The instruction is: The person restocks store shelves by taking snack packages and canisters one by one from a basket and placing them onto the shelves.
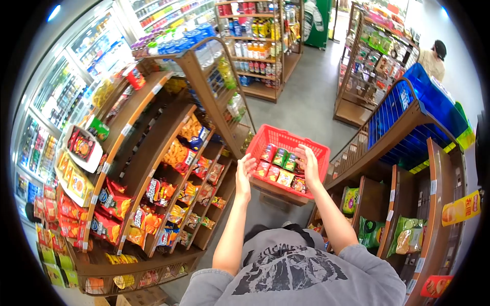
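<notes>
A red plastic basket (296, 133) is in front of me, low in the aisle. Several small packs (278, 158) with red, green and yellow wrappers lie in rows inside it; their exact kind is too small to tell. My left hand (245, 174) is at the basket's left side, palm turned inward and fingers stretched out. Over the basket's right part is my right hand (308, 164), its fingers also extended and partly covering the packs' right end. Neither hand holds anything. Whether either touches the basket is unclear.
On the left, a brown shelf (133, 120) carries bagged snacks (178, 155). A right-hand shelf (435, 186) has green snack bags (408, 235) and blue packs on top (395, 120). Drink shelves (253, 38) and another person (436, 61) are farther back.
</notes>
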